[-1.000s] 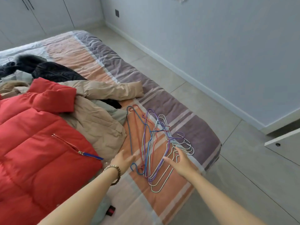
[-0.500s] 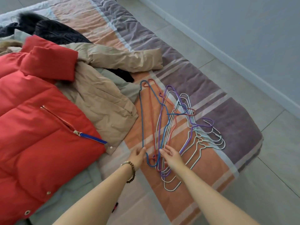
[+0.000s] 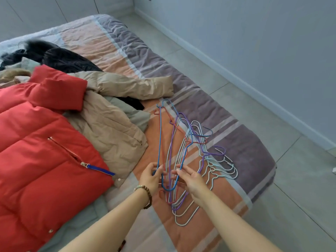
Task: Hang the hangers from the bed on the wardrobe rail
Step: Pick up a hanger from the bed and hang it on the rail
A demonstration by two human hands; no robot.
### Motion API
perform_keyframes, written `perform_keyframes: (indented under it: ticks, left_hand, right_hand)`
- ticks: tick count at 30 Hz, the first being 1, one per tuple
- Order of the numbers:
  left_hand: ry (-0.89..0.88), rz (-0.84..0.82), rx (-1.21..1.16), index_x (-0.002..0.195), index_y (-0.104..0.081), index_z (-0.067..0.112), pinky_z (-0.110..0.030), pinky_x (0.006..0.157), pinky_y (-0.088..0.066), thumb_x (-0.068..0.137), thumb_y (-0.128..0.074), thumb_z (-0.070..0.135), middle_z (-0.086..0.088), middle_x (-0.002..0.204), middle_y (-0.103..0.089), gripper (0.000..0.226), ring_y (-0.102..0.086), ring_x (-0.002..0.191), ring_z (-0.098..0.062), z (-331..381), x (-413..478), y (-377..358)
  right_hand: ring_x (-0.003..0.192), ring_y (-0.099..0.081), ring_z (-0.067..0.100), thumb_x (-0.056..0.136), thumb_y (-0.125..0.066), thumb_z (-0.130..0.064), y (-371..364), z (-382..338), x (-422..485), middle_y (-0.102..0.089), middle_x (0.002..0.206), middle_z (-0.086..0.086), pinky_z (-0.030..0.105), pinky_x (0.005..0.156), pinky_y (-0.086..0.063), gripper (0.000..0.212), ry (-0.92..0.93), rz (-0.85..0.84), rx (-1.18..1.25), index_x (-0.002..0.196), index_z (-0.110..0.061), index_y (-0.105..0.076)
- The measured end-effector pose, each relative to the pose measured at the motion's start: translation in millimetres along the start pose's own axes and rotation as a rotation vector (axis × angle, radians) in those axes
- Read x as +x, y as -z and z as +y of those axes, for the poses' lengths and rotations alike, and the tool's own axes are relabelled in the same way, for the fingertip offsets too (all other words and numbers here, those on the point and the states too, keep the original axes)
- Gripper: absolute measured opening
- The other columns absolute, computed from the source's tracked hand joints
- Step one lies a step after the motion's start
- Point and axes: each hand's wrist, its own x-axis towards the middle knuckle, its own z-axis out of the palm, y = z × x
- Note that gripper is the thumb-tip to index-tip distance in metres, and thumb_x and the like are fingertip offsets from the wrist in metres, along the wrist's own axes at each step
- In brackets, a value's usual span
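Note:
A tangled pile of several wire hangers (image 3: 192, 151), blue, red, purple and pale green, lies on the striped bed cover (image 3: 241, 142) near the bed's right edge. My left hand (image 3: 151, 178), with a bead bracelet on the wrist, curls its fingers round the near end of the blue hanger (image 3: 160, 135). That end is raised a little off the pile. My right hand (image 3: 191, 180) hovers just right of it, fingers spread and nearly straight, touching the near ends of the hangers. No wardrobe rail is in view.
A red puffer jacket (image 3: 41, 151), a beige coat (image 3: 112, 128) and dark clothes (image 3: 60, 59) cover the bed's left side. Pale wardrobe doors (image 3: 45, 10) stand at the far left. Tiled floor (image 3: 272, 124) and a grey wall run along the right.
Both hands have closed in on the near ends of the hangers. My left hand has taken hold of the blue hanger and its near end has lifted.

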Motion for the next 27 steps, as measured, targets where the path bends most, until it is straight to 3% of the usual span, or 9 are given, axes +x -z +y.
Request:
perform_keyframes:
  ticks: [2,6,9,12,16,20,22,24,27]
  left_hand:
    - [-0.063,-0.050,-0.024,0.087,-0.051,0.012,-0.038,0.059,-0.055,0.096,-0.048,0.018,-0.005,0.074,-0.061,0.012,-0.065,0.050,-0.017,28.6,-13.4,-9.3]
    - [-0.234,-0.134,0.010,0.093,-0.050,0.013,-0.025,0.046,-0.051,0.097,-0.044,0.016,-0.002,0.071,-0.063,0.008,-0.061,0.046,-0.014,101.0,-42.8,-34.0]
    - [-0.360,-0.208,0.047,0.090,-0.052,0.015,-0.022,0.046,-0.046,0.097,-0.043,0.013,-0.002,0.073,-0.060,0.012,-0.056,0.045,-0.009,155.4,-71.0,-49.7]
    - [-0.509,-0.257,0.200,0.091,-0.057,0.022,-0.023,0.060,-0.042,0.096,-0.045,0.014,0.004,0.073,-0.054,0.015,-0.048,0.058,-0.009,204.0,-103.9,-61.2]
    - [-0.636,-0.407,0.296,0.109,-0.057,0.019,-0.019,0.066,-0.043,0.096,-0.046,0.021,0.003,0.080,-0.056,0.018,-0.050,0.068,-0.007,267.8,-162.9,-76.7]
    - [-0.651,-0.641,0.353,0.105,-0.055,0.029,-0.033,0.101,-0.040,0.085,-0.044,0.061,0.006,0.105,-0.060,0.040,-0.055,0.103,-0.014,321.2,-245.0,-86.5]
    - [-0.656,-0.754,0.392,0.104,-0.057,0.031,-0.036,0.104,-0.039,0.066,-0.043,0.083,0.009,0.109,-0.061,0.066,-0.055,0.107,-0.013,342.4,-288.4,-87.9]
    - [-0.650,-0.876,0.406,0.103,-0.059,0.032,-0.038,0.104,-0.041,0.053,-0.040,0.087,0.007,0.113,-0.061,0.076,-0.056,0.109,-0.015,358.4,-333.0,-90.8]
    - [-0.676,-1.035,0.420,0.112,-0.057,0.027,-0.036,0.103,-0.043,0.079,-0.038,0.073,0.004,0.118,-0.061,0.059,-0.057,0.112,-0.018,372.4,-404.4,-92.5]
  right_hand:
    - [0.062,-0.066,0.007,0.094,-0.050,-0.003,5.1,-27.7,-20.2,-0.066,0.085,0.005,0.016,0.056,-0.053,0.016,0.047,0.003,0.058,0.108,-0.007,-0.056]
    - [0.061,-0.065,0.009,0.094,-0.048,-0.001,19.9,-98.6,-67.6,-0.065,0.083,0.006,0.020,0.059,-0.055,0.018,0.202,0.039,0.156,0.106,-0.012,-0.056]
    - [0.064,-0.066,0.011,0.097,-0.043,-0.003,32.8,-159.9,-113.5,-0.068,0.083,0.003,0.022,0.057,-0.054,0.025,0.355,0.113,0.231,0.106,-0.022,-0.057]
    - [0.068,-0.069,0.012,0.096,-0.044,-0.004,45.8,-211.4,-172.2,-0.069,0.087,0.003,0.022,0.060,-0.056,0.023,0.510,0.145,0.284,0.108,-0.020,-0.057]
    - [0.076,-0.070,0.017,0.094,-0.050,-0.007,47.9,-257.1,-268.9,-0.068,0.091,0.007,0.023,0.066,-0.056,0.018,0.701,0.212,0.221,0.107,-0.018,-0.058]
    - [0.087,-0.071,0.024,0.095,-0.051,-0.011,34.2,-283.1,-375.2,-0.071,0.093,0.010,0.026,0.074,-0.057,0.011,0.878,0.327,0.090,0.105,-0.015,-0.054]
    - [0.089,-0.071,0.025,0.094,-0.052,-0.012,26.6,-289.3,-428.2,-0.072,0.094,0.012,0.027,0.077,-0.057,0.009,0.956,0.395,0.037,0.103,-0.015,-0.052]
    - [0.089,-0.071,0.023,0.094,-0.053,-0.012,19.8,-292.9,-481.5,-0.073,0.095,0.012,0.028,0.080,-0.056,0.008,1.022,0.473,-0.009,0.100,-0.015,-0.050]
    - [0.085,-0.071,0.019,0.092,-0.055,-0.010,9.9,-292.7,-559.0,-0.073,0.091,0.011,0.026,0.078,-0.055,0.009,1.131,0.577,-0.031,0.096,-0.016,-0.050]
